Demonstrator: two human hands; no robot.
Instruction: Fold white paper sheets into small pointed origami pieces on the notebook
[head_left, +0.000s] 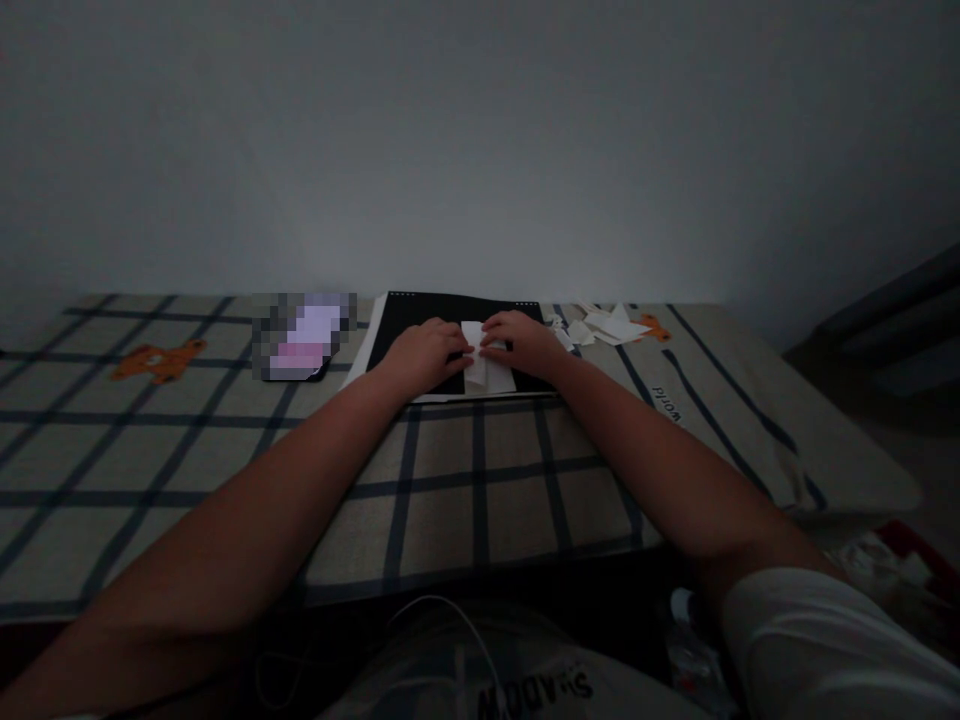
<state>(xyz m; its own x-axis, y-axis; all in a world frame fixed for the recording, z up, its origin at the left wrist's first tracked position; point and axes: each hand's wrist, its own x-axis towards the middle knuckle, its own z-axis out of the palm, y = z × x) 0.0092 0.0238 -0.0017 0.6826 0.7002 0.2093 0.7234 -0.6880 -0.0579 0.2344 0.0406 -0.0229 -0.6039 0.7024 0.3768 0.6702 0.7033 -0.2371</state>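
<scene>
A small white sheet of paper with folds in it lies on a black pad in front of me. My left hand grips its left edge between bent fingers and thumb. From the other side, my right hand pinches the same paper near its upper middle. The fingertips of both hands nearly meet over the fold. Part of the paper is hidden under the fingers.
A phone, blurred out, lies left of the pad. White paper scraps are scattered to the right. A checked cloth covers the table, whose back edge meets a grey wall. A plastic bottle is below at right.
</scene>
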